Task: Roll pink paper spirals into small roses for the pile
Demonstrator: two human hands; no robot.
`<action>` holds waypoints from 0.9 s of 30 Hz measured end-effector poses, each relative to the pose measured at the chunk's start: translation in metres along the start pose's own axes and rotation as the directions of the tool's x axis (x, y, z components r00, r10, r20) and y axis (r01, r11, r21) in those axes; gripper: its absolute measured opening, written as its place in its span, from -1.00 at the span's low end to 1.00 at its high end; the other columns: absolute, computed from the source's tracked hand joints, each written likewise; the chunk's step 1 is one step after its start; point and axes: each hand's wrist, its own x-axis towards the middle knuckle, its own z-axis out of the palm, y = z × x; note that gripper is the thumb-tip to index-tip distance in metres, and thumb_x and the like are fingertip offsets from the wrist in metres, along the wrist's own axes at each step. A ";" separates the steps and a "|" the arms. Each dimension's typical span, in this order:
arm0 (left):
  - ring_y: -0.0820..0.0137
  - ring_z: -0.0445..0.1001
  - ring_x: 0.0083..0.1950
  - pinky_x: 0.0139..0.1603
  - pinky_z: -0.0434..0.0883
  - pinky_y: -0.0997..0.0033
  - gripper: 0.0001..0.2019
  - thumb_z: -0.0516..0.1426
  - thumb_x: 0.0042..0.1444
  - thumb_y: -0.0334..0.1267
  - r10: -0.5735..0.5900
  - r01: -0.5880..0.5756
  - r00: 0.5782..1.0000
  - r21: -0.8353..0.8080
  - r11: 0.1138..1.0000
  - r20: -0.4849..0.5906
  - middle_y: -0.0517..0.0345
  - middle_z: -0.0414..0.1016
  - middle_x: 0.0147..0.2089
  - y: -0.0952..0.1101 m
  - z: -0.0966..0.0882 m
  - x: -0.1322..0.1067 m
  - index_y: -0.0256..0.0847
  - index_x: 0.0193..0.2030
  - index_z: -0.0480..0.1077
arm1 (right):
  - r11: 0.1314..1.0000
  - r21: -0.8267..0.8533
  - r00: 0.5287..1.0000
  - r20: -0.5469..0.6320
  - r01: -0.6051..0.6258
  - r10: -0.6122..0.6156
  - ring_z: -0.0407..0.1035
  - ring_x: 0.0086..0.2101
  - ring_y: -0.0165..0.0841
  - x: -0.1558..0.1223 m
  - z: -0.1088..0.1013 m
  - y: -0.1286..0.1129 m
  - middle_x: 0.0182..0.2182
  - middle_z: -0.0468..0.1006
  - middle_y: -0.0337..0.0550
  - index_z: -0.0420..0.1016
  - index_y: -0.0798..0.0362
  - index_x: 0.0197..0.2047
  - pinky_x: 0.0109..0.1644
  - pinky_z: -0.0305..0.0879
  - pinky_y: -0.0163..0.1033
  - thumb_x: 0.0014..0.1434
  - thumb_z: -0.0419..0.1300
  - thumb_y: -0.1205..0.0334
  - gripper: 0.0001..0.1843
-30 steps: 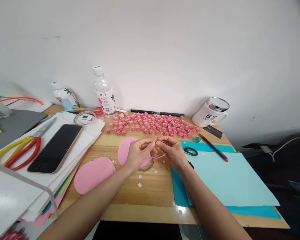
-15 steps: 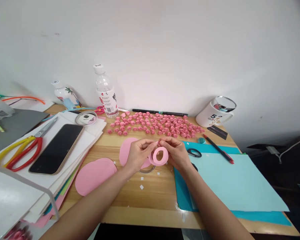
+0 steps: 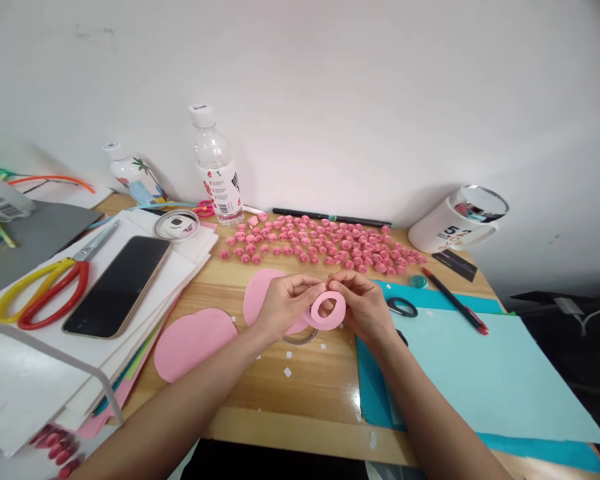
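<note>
My left hand (image 3: 280, 305) and my right hand (image 3: 364, 305) meet over the middle of the wooden desk (image 3: 310, 387), both pinching a pink paper spiral strip (image 3: 329, 312) that hangs between them as a loose ring. Pink paper discs (image 3: 193, 343) lie flat just left of my hands. Behind my hands, several small rolled pink paper roses (image 3: 325, 245) are spread in rows across the desk. A clear tape roll (image 3: 300, 337) lies partly hidden under my hands.
Light blue paper sheets (image 3: 485, 380) cover the right side, with small black scissors (image 3: 403, 307) and a red pen (image 3: 455, 301). A white mug (image 3: 455, 227), water bottle (image 3: 217, 167), phone (image 3: 117, 285), red-yellow scissors (image 3: 45, 287) and stacked paper (image 3: 40, 373) stand left and behind.
The strip was pulled taut between my fingers; it has since curled into an open ring hanging from both hands. The view shifted slightly, hands staying together.
</note>
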 end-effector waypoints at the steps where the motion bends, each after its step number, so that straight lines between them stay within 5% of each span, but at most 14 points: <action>1: 0.32 0.56 -0.34 -0.32 0.47 0.41 -0.74 0.24 -0.10 -0.14 0.002 -0.002 1.000 0.001 1.000 -0.008 0.04 0.61 -0.31 0.001 0.000 0.000 -0.28 -0.31 0.50 | 1.000 0.000 1.000 0.005 -0.002 0.002 0.37 -0.53 -0.46 0.000 0.000 0.000 -0.52 0.53 -0.27 0.52 0.02 -0.44 -0.46 0.31 -0.36 -0.19 0.39 0.20 -0.81; 27: 0.48 0.48 -0.50 -0.47 0.39 0.60 -0.84 0.26 -0.11 -0.23 -0.011 0.015 0.998 0.068 0.998 -0.061 0.17 0.58 -0.49 0.015 -0.004 0.004 -0.26 -0.39 0.54 | 0.994 -0.052 0.994 0.051 0.098 -0.095 0.47 -0.42 -0.38 0.006 0.002 0.000 -0.44 0.61 -0.18 0.58 0.05 -0.40 -0.31 0.38 -0.30 -0.13 0.36 0.22 -0.84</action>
